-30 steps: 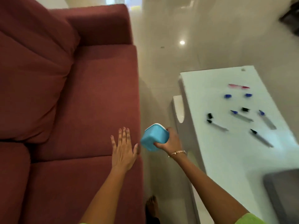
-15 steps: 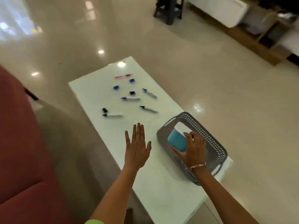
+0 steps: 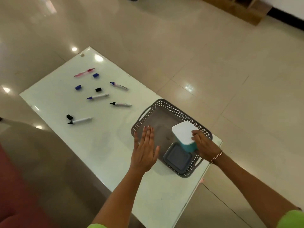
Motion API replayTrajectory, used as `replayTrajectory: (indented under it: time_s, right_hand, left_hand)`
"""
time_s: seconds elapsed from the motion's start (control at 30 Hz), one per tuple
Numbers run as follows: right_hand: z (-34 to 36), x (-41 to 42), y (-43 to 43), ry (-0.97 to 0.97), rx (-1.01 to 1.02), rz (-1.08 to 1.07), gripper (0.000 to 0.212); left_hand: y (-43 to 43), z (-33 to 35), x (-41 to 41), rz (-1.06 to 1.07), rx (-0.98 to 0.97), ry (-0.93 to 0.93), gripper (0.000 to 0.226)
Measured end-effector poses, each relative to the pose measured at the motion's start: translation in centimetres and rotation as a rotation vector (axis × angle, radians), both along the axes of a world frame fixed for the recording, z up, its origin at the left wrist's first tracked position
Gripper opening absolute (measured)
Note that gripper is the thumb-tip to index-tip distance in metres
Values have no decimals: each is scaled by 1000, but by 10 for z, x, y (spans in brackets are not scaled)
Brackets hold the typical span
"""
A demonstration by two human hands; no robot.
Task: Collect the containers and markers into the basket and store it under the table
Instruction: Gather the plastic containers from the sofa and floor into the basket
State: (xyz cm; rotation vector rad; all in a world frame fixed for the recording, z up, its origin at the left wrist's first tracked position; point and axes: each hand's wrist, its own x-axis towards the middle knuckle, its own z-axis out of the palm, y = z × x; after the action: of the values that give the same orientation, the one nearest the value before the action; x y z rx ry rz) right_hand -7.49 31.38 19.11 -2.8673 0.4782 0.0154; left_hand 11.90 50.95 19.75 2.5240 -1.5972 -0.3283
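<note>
The right hand's fingers (image 3: 196,134) are curled around a teal container (image 3: 185,135) with a white lid, holding it tilted inside the grey basket (image 3: 171,107). It sits just above a flat grey container (image 3: 177,159) already lying in the basket's near corner. The left hand (image 3: 145,150) is flat, fingers straight and together, palm down over the basket's near rim, gripping nothing. The basket stands at the near end of the white tabletop (image 3: 115,145). Further along lie several uncapped markers (image 3: 98,97) and loose caps (image 3: 98,89), all uncollected. I'd say the containers are nearly done; the markers and stowing the basket under the table remain.
</note>
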Motion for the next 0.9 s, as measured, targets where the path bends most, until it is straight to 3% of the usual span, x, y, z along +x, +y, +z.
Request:
replayTrajectory:
  time_s: [0.33,0.63,0.9]
  right_hand:
    - [-27,9,-50,148,-164,336,59]
    - [-43,-6,-66,302,-437,586,20]
    - [-44,1,-67,419,-511,673,28]
  left_hand:
    - [-11,-33,1,-35,48,-14,67]
    - [-30,-40,2,-62,37,-25,67]
    - [-40,-40,0,-79,37,-31,69]
